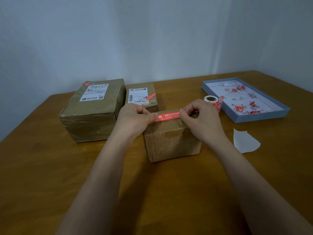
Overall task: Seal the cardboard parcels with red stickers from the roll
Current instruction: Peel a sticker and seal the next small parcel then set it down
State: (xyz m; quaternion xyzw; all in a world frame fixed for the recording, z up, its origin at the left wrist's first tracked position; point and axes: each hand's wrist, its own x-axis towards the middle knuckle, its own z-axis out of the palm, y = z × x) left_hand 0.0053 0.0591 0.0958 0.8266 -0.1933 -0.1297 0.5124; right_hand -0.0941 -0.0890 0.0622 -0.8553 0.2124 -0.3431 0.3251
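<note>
Step in hand: A person stretches a long red rectangular sticker with white print (pixel 167 116) taut over the near top edge of a small brown cardboard parcel (pixel 172 141) at the centre of the wooden bench (pixel 50 167); it appears poised just before being laid down, though whether it already touches the cardboard cannot be told.
Left hand: The left hand (pixel 133 119), at 9 o'clock of the sticker, pinches its left end between thumb and fingers.
Right hand: The right hand (pixel 201 117), at 3 o'clock, pinches the right end the same way, fingers curled.
Sticker roll: The white-cored roll of red stickers (pixel 211 100) stands on the bench at about 1 o'clock of the parcel, just behind the right hand, a strip hanging loose.
Other parcels: A large brown taped cardboard parcel with a white shipping label (pixel 91 112) sits at 10 o'clock; a smaller labelled cardboard parcel (pixel 142 95) sits at 12 o'clock. Both already carry a red sticker.
Surroundings: A shallow blue-grey cardboard tray (pixel 264 119) holding red scraps lies at 2 o'clock; a torn piece of white backing paper (pixel 243 141) lies at 3 o'clock.
Next move: Likely to lower the strip squarely across the flap seam and press it flat from the middle outward; keeping it taut and level should prevent creases or a crooked seal.
</note>
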